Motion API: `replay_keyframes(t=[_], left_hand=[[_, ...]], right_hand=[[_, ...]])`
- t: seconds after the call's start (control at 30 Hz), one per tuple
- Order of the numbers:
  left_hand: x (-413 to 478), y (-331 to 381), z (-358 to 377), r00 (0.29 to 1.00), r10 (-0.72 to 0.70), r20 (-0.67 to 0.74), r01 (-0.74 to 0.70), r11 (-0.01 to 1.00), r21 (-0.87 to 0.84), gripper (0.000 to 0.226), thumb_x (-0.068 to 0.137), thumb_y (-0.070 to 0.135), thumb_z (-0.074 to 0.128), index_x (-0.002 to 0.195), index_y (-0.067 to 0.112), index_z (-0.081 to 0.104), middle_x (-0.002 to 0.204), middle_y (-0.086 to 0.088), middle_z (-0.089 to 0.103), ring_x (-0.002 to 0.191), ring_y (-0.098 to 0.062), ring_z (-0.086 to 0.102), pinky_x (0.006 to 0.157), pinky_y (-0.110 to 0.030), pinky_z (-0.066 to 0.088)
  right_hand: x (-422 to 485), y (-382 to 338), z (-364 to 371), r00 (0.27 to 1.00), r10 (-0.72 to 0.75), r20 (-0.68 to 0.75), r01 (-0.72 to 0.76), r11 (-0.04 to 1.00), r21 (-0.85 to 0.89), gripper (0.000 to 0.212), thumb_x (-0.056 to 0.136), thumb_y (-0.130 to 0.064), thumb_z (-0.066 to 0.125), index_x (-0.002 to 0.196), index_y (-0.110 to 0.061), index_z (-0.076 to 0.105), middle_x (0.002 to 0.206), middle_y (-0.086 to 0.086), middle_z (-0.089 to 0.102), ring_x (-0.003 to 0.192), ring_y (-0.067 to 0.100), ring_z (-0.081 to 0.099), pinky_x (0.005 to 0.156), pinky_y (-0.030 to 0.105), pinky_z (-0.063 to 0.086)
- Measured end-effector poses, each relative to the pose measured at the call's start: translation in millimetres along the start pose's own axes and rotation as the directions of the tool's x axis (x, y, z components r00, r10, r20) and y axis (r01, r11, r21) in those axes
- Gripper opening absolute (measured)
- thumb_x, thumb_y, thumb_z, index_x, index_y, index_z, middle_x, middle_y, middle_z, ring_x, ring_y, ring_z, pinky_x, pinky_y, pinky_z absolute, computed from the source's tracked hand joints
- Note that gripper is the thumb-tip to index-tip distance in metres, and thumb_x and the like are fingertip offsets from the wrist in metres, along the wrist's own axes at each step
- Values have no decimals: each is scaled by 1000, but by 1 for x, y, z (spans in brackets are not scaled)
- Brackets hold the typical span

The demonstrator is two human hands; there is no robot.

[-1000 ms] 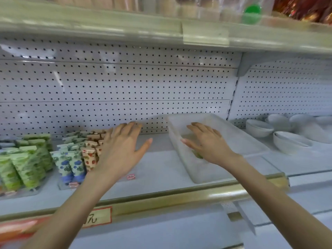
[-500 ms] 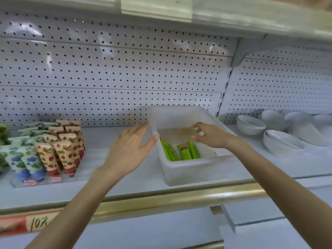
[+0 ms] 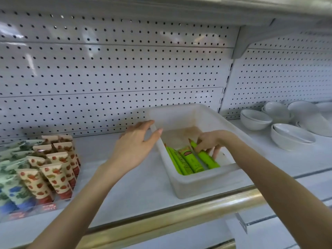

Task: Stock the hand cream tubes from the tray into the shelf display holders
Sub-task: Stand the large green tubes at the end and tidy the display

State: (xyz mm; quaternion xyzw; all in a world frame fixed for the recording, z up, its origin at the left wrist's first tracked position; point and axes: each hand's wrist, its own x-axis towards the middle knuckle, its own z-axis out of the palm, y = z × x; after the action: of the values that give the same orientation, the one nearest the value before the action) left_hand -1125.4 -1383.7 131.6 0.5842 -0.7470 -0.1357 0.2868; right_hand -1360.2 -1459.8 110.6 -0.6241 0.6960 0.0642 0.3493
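Note:
A translucent white tray (image 3: 206, 184) sits on the shelf at centre right. Several green hand cream tubes (image 3: 190, 161) lie at its near end. My right hand (image 3: 209, 142) is down inside the tray, its fingers closing round the rightmost green tube (image 3: 207, 159). My left hand (image 3: 136, 146) rests on the tray's left rim, thumb over the edge. At the left, clear display holders (image 3: 48, 206) carry upright tubes with red strawberry print (image 3: 57, 175) and blue print (image 3: 16, 194).
White bowls (image 3: 291, 135) are stacked on the shelf section to the right. A white pegboard wall (image 3: 115, 76) backs the shelf. A brass rail (image 3: 179, 220) runs along the front edge. Bare shelf lies between the holders and the tray.
The view has dropped and shifted right. My right hand went deeper into the tray onto the rightmost green tube. My left hand moved from near the holders to the tray's left rim.

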Motion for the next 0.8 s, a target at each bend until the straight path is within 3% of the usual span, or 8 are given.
replay_keyframes(t=[0.1,0.2,0.37,0.43,0.53,0.7,0.8], left_hand=[[4,-1,0,1000,0,9,0,999,-45,48,93,49,37,137,29,40,144,8,40,129,-17,37,106,-39,32],[9,2,1,1000,1,12,0,996,-92,45,93,48,39,135,33,40,143,11,40,130,-13,33,106,-31,29],[19,9,5,1000,8,1,-8,986,-168,40,93,43,46,131,34,45,139,12,44,128,-10,36,102,-27,29],[26,14,8,1000,16,-1,-16,979,-204,38,92,38,49,130,31,48,135,9,48,124,-10,41,97,-24,31],[35,24,14,999,33,29,-25,973,-231,39,91,34,54,129,27,50,131,3,53,120,-10,46,86,-18,32],[42,40,23,995,58,84,-20,919,-395,33,85,29,64,116,16,59,115,-2,66,104,-11,62,95,-27,46],[40,45,26,994,72,82,-30,902,-430,23,82,32,67,101,19,64,102,0,69,90,-13,66,85,-31,52]], right_hand=[[-2,3,-7,990,-63,-124,67,997,33,27,91,-24,52,117,-17,44,116,10,49,102,28,56,72,35,56],[-3,3,-12,946,-134,-295,202,956,212,34,95,-26,50,125,-11,48,116,10,52,105,27,54,74,37,55],[-10,-9,-15,771,-264,-579,566,700,435,29,96,-25,50,119,-8,54,103,7,55,98,26,57,73,37,55],[-15,-13,-15,738,-314,-598,651,566,506,24,95,-21,52,116,-12,57,101,4,56,97,19,57,69,29,56],[-24,-16,-17,691,-400,-602,722,402,563,20,92,-15,56,110,-11,60,98,4,60,93,16,59,69,27,57],[-31,-17,-21,645,-546,-535,658,40,752,33,69,-29,71,97,-13,68,98,9,66,86,22,67,69,35,56],[-31,-16,-21,588,-619,-521,645,-31,764,21,70,-25,71,89,-16,72,85,3,66,84,21,67,70,37,56]])
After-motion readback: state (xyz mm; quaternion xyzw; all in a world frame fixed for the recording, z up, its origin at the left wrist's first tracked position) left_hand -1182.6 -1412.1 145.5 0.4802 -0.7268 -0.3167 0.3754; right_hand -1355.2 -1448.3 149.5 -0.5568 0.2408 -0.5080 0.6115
